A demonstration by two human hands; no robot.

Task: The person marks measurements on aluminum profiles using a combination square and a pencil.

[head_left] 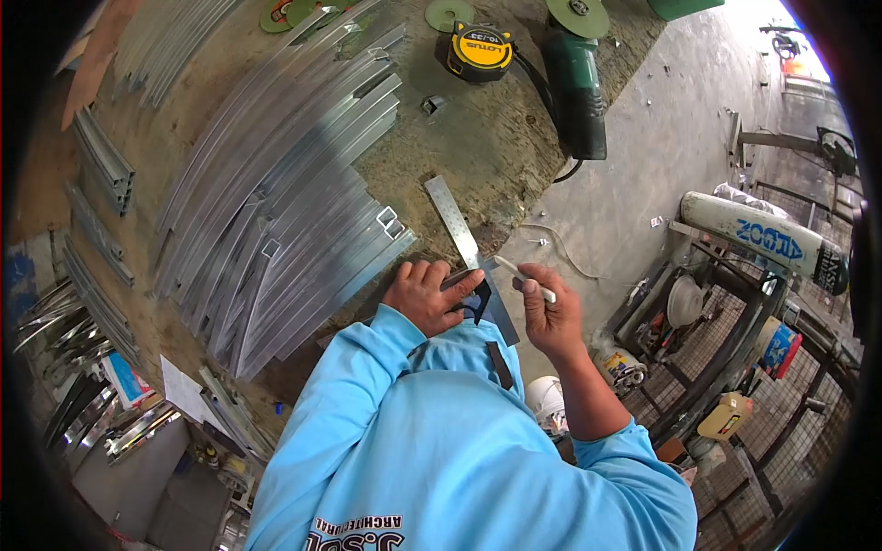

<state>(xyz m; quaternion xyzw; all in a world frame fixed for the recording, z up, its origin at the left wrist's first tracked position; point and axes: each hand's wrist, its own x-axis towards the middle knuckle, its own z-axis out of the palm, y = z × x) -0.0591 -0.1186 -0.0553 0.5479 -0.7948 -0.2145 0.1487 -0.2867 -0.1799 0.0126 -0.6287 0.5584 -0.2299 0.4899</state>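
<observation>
My left hand (427,297) is closed at the table's near edge, its fingers curled over the end of a metal square. The square's perforated-looking, ruler-like blade (450,217) points away over the table, and a flat grey metal strip (500,312) runs back toward my body. A dark blue-black part beneath my fingers is mostly hidden. In my right hand (553,310), a slim white marker (530,280) is pinched between thumb and fingers, its tip close to the corner of the square. A bundle of aluminium profiles (285,220) lies left of my hands.
Beyond the square are a yellow tape measure (481,53), a green angle grinder (576,87) with its cord, and a small metal offcut (433,105). Green discs (449,14) lie at the far edge. At right stand an argon cylinder (758,237) and a mesh rack (735,404).
</observation>
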